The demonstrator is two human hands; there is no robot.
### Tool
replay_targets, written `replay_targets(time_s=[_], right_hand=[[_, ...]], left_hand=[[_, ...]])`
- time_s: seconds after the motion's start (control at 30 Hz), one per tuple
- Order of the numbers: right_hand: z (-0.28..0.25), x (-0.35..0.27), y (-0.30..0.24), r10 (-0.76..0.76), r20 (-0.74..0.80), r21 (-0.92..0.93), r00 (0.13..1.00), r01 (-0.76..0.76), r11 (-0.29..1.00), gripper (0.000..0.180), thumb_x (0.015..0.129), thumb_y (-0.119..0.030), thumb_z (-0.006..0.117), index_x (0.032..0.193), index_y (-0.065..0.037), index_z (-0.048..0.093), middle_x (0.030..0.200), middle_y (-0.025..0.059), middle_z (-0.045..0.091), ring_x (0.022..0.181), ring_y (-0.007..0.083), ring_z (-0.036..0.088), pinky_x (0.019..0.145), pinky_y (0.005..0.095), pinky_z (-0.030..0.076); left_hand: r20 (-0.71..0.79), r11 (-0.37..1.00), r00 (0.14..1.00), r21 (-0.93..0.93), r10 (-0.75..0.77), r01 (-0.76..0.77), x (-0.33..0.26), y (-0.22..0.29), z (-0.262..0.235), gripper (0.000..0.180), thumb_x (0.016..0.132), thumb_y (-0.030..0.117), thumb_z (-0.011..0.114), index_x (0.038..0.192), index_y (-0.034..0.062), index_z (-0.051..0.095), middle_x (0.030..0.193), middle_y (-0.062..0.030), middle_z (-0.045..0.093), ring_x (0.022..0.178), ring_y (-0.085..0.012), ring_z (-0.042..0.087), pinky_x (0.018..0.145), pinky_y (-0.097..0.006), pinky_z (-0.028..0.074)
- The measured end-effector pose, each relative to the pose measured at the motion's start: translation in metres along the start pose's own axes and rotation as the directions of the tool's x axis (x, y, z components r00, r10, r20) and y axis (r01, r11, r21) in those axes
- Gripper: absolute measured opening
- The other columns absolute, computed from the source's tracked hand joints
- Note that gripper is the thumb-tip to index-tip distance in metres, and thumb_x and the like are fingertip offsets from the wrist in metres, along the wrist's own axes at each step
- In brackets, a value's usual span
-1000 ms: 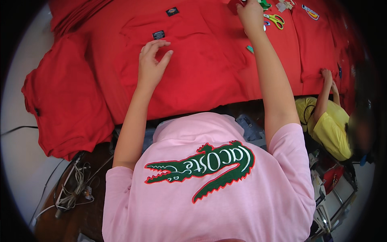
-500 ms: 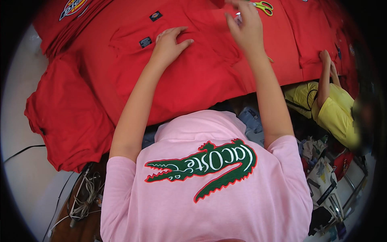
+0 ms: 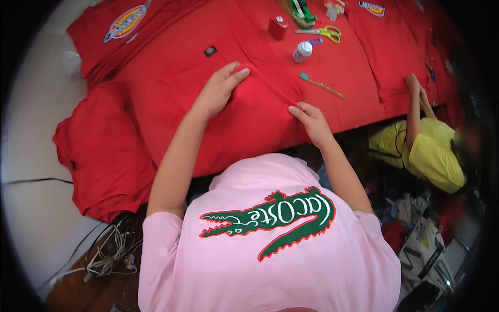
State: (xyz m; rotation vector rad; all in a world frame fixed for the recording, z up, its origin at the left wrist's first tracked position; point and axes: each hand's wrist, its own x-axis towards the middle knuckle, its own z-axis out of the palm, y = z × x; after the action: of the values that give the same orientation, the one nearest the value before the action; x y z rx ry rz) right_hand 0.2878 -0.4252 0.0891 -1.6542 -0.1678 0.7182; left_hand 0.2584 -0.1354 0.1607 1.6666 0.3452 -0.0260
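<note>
A red T-shirt (image 3: pixel 260 112) lies on the red-covered table in front of me, with a small dark label (image 3: pixel 210 51) near its upper left. My left hand (image 3: pixel 221 88) is closed on its cloth, thumb and forefinger pressed together. At the garment's right edge my right hand (image 3: pixel 312 120) pinches the fabric between thumb and fingers. A taut fold runs between the two hands. Beyond my right hand lie a toothbrush (image 3: pixel 322 85) with a green head and a small white-capped bottle (image 3: pixel 302 51).
Yellow-handled scissors (image 3: pixel 327 34), a red box (image 3: pixel 277 28) and a green tool (image 3: pixel 301 14) lie at the far middle. Red garments (image 3: pixel 104 151) hang over the left edge. A co-worker in yellow (image 3: pixel 434 156) is at the right. Coiled cables (image 3: pixel 112 255) lie lower left.
My right hand has come down and nearer from beside the scissors and now grips the shirt's right edge. My left hand has shifted slightly nearer and closed on the cloth.
</note>
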Motion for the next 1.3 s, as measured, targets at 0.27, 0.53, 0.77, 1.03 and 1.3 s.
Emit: replay_targets(time_s=[0.27,0.53,0.77,1.03,1.3], right_hand=[[0.088,-0.024,-0.134,-0.803,0.096,-0.484,0.588,0.733,0.478,0.021,0.098,-0.018,0.072,0.084,-0.004,0.063,0.082,0.0102,0.064,0.068,0.022,0.06,0.065,0.0337,0.052],[0.1,0.027,-0.146,-0.875,0.091,-0.491,0.475,0.786,0.376,0.019,0.084,-0.012,0.079,0.076,-0.005,0.063,0.079,0.0126,0.06,0.061,0.0294,0.06,0.054,0.0411,0.049],[0.136,-0.053,-0.123,-0.896,0.443,-0.225,-0.031,0.964,-0.144,0.011,0.092,-0.014,0.069,0.085,-0.006,0.065,0.074,0.0102,0.057,0.058,0.026,0.059,0.05,0.0388,0.049],[0.111,-0.007,-0.224,-0.604,0.411,-0.313,0.683,0.728,0.61,0.05,0.101,-0.042,0.068,0.072,-0.002,0.061,0.062,0.015,0.061,0.053,0.0314,0.059,0.056,0.0446,0.047],[0.156,-0.079,-0.194,-0.912,0.406,-0.109,0.05,0.994,0.006,0.011,0.094,-0.016,0.067,0.103,-0.016,0.063,0.068,0.0081,0.065,0.054,0.0287,0.066,0.048,0.0419,0.052]], left_hand=[[0.076,0.57,0.953,-0.786,-0.293,0.238,-0.088,0.034,0.043,0.04,0.109,0.033,0.056,0.139,0.0055,0.061,0.125,-0.0067,0.068,0.11,-0.0149,0.067,0.097,-0.035,0.055],[-0.281,0.461,0.895,-0.882,-0.347,-0.098,-0.108,0.074,0.081,0.03,0.111,0.034,0.052,0.092,0.0131,0.061,0.087,0.0009,0.063,0.078,-0.0103,0.063,0.07,-0.027,0.052],[-0.092,0.207,0.982,-0.97,0.167,-0.126,-0.127,-0.069,0.04,0.031,0.107,0.038,0.061,0.083,0.0178,0.062,0.074,0.0004,0.061,0.075,-0.0141,0.062,0.071,-0.032,0.051],[-0.381,0.652,0.913,-0.731,-0.144,-0.201,-0.198,0.069,0.026,0.041,0.107,0.038,0.06,0.127,0.0036,0.069,0.118,-0.011,0.075,0.107,-0.0196,0.073,0.094,-0.036,0.059],[-0.481,0.587,0.846,-0.625,0.232,-0.516,-0.164,0.038,0.063,0.027,0.114,0.032,0.045,0.119,0.0118,0.062,0.108,-0.0036,0.063,0.099,-0.0114,0.063,0.085,-0.03,0.053]])
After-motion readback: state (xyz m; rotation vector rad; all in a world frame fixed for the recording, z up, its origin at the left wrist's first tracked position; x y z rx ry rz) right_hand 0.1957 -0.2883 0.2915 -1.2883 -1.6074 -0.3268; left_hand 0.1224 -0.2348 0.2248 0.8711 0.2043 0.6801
